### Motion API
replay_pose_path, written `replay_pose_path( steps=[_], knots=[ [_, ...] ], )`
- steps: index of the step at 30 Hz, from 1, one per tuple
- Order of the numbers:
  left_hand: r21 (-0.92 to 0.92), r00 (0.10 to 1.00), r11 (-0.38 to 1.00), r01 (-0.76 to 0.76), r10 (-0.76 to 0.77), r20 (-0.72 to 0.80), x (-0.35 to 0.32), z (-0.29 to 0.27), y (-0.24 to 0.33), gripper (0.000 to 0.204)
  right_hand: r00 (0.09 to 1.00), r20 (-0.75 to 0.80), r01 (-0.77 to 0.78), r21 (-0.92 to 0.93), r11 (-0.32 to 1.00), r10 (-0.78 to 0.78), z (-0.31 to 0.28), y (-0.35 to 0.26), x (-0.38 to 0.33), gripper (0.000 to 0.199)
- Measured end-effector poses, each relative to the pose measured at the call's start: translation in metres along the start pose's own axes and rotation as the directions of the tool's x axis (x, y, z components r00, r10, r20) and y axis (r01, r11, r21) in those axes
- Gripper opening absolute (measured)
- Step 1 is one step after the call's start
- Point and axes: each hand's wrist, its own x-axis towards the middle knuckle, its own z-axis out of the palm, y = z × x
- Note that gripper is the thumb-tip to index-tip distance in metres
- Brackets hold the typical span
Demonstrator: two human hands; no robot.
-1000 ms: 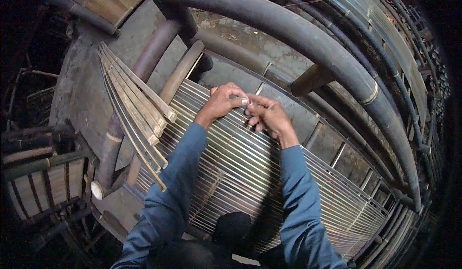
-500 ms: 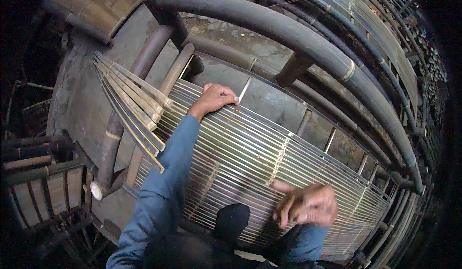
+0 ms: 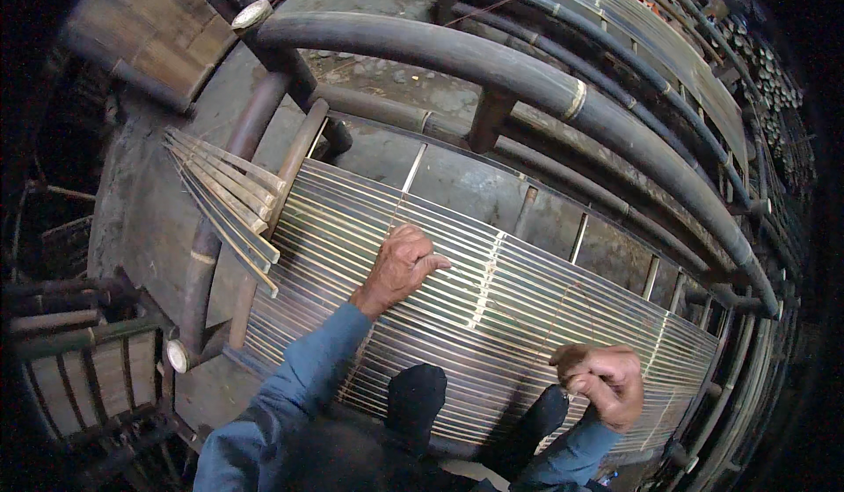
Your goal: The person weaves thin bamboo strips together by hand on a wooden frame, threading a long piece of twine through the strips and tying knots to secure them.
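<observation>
The right hand (image 3: 602, 382) is curled; the left hand (image 3: 400, 268), farther out, is loosely bent. Whether either grips anything, I can't tell. Beneath them, the slats (image 3: 440, 312) look light, springy, slick; best held edgewise.

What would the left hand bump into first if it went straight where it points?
Probably the thin slats just ahead of the left hand. If it skimmed over them, the bamboo rail past their far edge would likely come next. Its height is hard to judge.
</observation>
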Motion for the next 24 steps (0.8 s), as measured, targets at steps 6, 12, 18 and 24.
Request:
replay_pose_path(
  steps=[6,12,18,24],
  knots=[
    [-0.140,0.999,0.990,0.018,-0.025,-0.047,-0.003,0.002,0.003,0.037,0.990,-0.132,-0.036,0.157,0.987,0.057,-0.008,0.009,0.003,0.020],
    [-0.156,0.971,0.969,0.192,-0.210,-0.114,0.054,-0.013,-0.057,0.028,0.720,-0.663,0.452,0.223,0.864,-0.205,-0.040,0.027,-0.008,0.035],
    [0.497,0.943,0.853,0.158,0.019,-0.334,0.120,-0.007,-0.106,0.059,0.645,-0.764,0.241,0.173,0.955,-0.024,-0.022,0.022,0.082,0.012],
    [0.532,0.952,0.841,0.102,0.073,-0.297,0.109,-0.018,-0.123,0.037,0.998,-0.046,-0.062,-0.228,0.972,0.053,0.031,0.071,0.229,0.042]
  ],
)
